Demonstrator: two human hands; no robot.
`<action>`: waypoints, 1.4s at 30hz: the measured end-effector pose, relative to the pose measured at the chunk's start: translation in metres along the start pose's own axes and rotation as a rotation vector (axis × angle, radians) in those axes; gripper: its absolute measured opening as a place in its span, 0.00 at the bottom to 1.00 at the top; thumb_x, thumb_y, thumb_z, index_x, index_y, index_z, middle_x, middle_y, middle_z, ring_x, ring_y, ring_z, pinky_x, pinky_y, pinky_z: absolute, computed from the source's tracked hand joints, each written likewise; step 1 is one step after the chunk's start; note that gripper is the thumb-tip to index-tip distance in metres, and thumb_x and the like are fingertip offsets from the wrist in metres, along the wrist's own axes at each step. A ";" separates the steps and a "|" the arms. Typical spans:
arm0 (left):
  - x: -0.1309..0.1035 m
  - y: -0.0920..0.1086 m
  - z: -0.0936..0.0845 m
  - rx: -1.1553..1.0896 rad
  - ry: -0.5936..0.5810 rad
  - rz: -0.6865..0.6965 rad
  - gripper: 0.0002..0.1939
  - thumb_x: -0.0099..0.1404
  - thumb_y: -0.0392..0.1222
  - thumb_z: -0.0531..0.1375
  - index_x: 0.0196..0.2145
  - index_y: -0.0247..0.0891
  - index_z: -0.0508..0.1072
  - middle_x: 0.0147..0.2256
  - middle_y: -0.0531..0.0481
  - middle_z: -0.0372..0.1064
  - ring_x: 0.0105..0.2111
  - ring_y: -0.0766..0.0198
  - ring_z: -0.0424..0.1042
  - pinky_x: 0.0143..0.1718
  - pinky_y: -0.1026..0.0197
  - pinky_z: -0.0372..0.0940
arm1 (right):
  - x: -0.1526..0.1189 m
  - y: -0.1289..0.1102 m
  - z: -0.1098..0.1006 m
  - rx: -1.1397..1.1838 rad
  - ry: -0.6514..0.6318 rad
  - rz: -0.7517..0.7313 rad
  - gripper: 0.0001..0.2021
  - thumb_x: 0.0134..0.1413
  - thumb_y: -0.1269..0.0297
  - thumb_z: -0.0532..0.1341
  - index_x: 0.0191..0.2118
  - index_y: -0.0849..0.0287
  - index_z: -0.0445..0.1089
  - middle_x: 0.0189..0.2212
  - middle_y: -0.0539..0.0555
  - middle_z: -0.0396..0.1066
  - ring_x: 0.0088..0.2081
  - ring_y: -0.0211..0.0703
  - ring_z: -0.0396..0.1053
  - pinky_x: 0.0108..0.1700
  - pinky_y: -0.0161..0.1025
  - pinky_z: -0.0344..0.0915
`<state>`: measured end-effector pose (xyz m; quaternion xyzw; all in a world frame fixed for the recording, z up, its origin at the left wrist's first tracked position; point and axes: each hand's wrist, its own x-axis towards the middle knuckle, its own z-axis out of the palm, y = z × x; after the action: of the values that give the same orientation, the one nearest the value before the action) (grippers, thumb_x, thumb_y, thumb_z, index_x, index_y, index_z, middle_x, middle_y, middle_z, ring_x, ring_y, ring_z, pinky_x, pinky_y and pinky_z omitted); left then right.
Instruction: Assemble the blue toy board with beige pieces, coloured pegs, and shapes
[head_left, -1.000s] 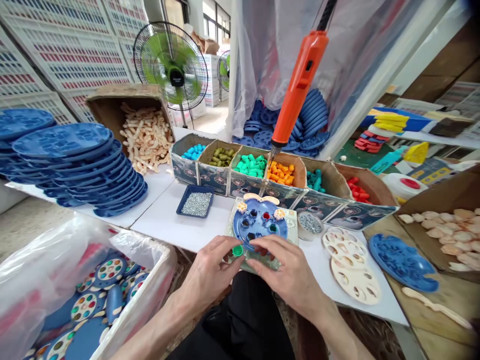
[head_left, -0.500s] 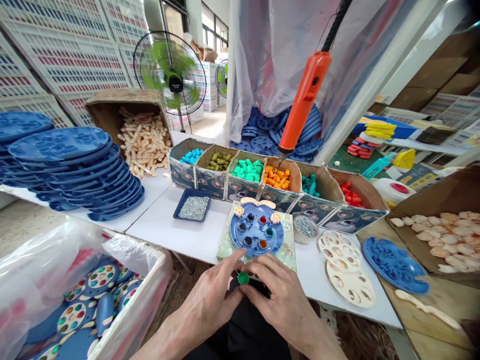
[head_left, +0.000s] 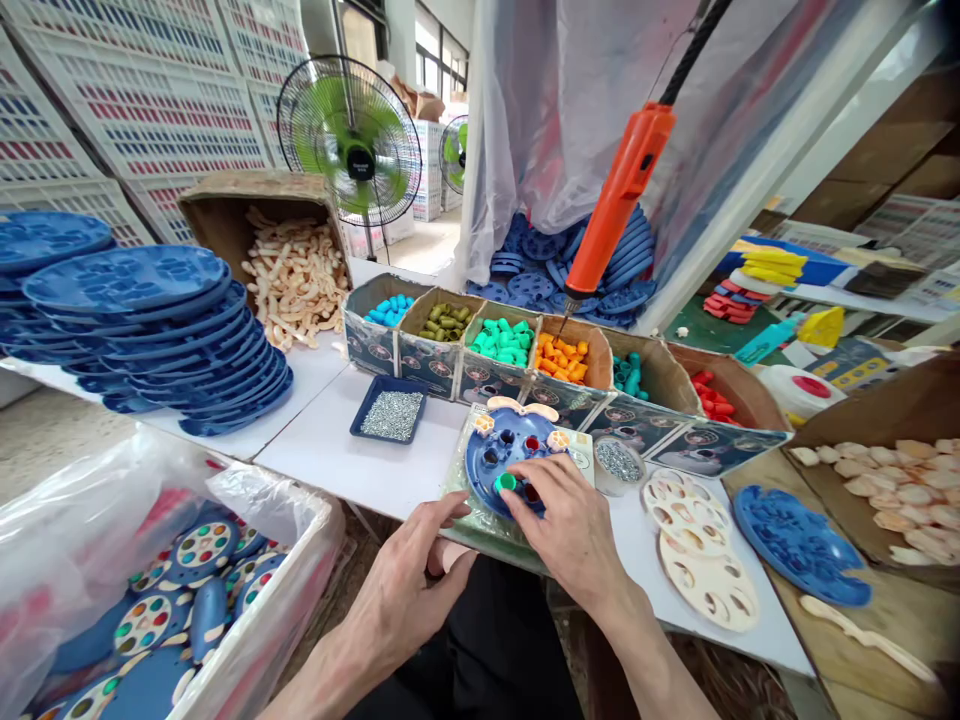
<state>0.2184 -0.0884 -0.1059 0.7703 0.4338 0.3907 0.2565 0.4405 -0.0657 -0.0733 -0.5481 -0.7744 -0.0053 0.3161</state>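
Your right hand (head_left: pixel 566 520) pinches a glossy green plastic cup (head_left: pixel 505 482) between its fingers, at the smooth round blue plate (head_left: pixel 510 456)'s near side, partly covering it. Left hand (head_left: pixel 409 570) half-curled; can't tell if holding. Far: cardboard bins (head_left: pixel 491 380), orange screwdriver (head_left: pixel 622 200) hanging above. Right: flat cream discs (head_left: pixel 706 577), holed, on counter (head_left: pixel 315 440).

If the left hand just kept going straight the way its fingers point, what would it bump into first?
Probably the plastic-wrapped box under the blue disc: the left hand has its fingertips at the box's near-left edge. One view can't settle whether they'd pass above it.
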 end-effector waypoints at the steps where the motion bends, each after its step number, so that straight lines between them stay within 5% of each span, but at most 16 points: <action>1: 0.000 -0.001 0.000 0.004 -0.004 0.001 0.26 0.70 0.35 0.62 0.62 0.50 0.63 0.50 0.50 0.76 0.46 0.58 0.80 0.48 0.57 0.77 | 0.001 0.000 0.001 -0.010 -0.010 -0.001 0.07 0.66 0.64 0.66 0.48 0.55 0.75 0.44 0.53 0.80 0.48 0.53 0.71 0.48 0.47 0.68; 14: 0.001 -0.012 -0.003 0.037 0.017 0.025 0.19 0.71 0.37 0.60 0.58 0.48 0.68 0.46 0.50 0.77 0.45 0.60 0.80 0.47 0.60 0.76 | 0.005 -0.002 0.003 -0.104 -0.096 0.009 0.06 0.63 0.64 0.68 0.45 0.55 0.78 0.40 0.53 0.77 0.46 0.54 0.71 0.49 0.49 0.67; 21: 0.032 -0.024 -0.032 0.167 0.127 0.153 0.18 0.71 0.37 0.61 0.57 0.48 0.70 0.49 0.49 0.78 0.47 0.59 0.79 0.50 0.60 0.75 | 0.032 -0.001 -0.006 -0.013 0.009 0.013 0.03 0.66 0.65 0.65 0.43 0.53 0.77 0.40 0.52 0.78 0.44 0.51 0.73 0.47 0.46 0.67; 28: 0.109 -0.047 -0.086 0.259 0.209 0.220 0.12 0.73 0.43 0.59 0.52 0.42 0.74 0.49 0.46 0.79 0.42 0.59 0.80 0.47 0.58 0.75 | 0.110 -0.006 -0.008 0.054 0.017 -0.014 0.04 0.66 0.68 0.64 0.41 0.55 0.77 0.40 0.53 0.79 0.44 0.48 0.75 0.47 0.42 0.68; 34: 0.208 -0.077 -0.143 0.449 0.188 0.068 0.15 0.72 0.43 0.55 0.49 0.36 0.76 0.46 0.43 0.80 0.44 0.55 0.79 0.50 0.54 0.73 | 0.209 -0.001 0.008 -0.081 -0.147 0.028 0.10 0.68 0.68 0.60 0.49 0.55 0.78 0.46 0.53 0.81 0.50 0.47 0.76 0.53 0.40 0.67; 38: 0.272 -0.101 -0.164 0.590 0.039 -0.014 0.12 0.72 0.40 0.59 0.48 0.35 0.77 0.44 0.43 0.80 0.46 0.55 0.79 0.52 0.52 0.72 | 0.265 0.011 0.036 -0.128 -0.249 0.031 0.13 0.66 0.69 0.62 0.53 0.55 0.77 0.50 0.57 0.80 0.54 0.52 0.75 0.55 0.46 0.68; 42: 0.321 -0.128 -0.167 0.740 -0.149 -0.112 0.14 0.73 0.46 0.64 0.51 0.35 0.75 0.49 0.44 0.76 0.47 0.55 0.77 0.51 0.46 0.74 | 0.302 0.020 0.067 -0.190 -0.395 0.027 0.13 0.69 0.61 0.64 0.55 0.58 0.74 0.53 0.58 0.75 0.53 0.51 0.74 0.56 0.52 0.72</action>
<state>0.1225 0.2630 0.0159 0.8122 0.5672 0.1360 0.0129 0.3650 0.2211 0.0161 -0.5760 -0.8099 0.0333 0.1051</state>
